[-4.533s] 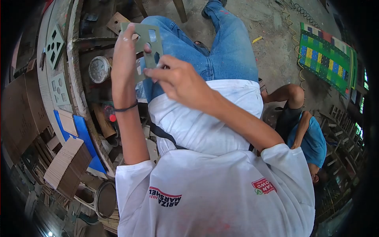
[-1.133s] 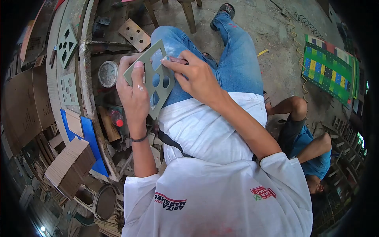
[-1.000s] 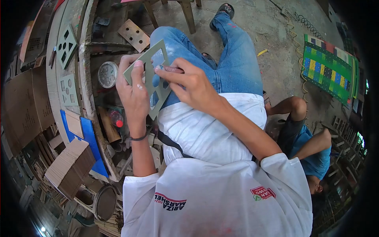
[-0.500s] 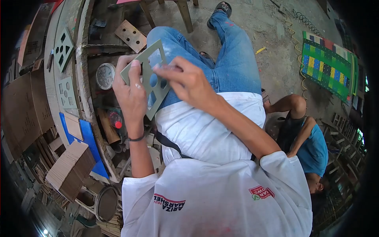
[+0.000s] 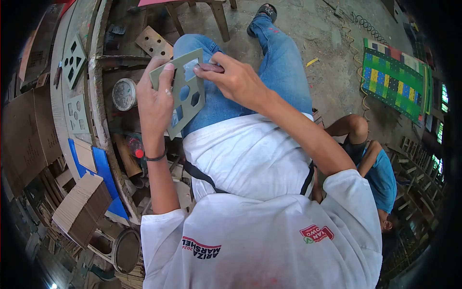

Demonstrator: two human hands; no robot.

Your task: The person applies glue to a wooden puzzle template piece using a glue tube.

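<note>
My left hand [image 5: 156, 96] is closed on the left edge of a grey-green board [image 5: 177, 89] with cut-out shapes, its thumb flat on the face. The board is tilted above my lap. My right hand [image 5: 238, 82] pinches a small reddish-brown piece [image 5: 210, 68] that looks like folded sandpaper. One end of that piece sits at the upper cut-out, close to the board's right edge. Through the openings, blue jeans [image 5: 288, 72] show.
Two similar boards, a nearer one [image 5: 77, 114] and a farther one [image 5: 74, 61], lie on the bench [image 5: 98, 91] at left. Beside it are a round tub [image 5: 124, 94] and a board with holes [image 5: 154, 42]. A person in a blue shirt [image 5: 383, 180] sits at right.
My right hand has moved up and right, from over the board's middle to its upper cut-out; the reddish-brown piece now shows. My left hand keeps its hold on the board.
</note>
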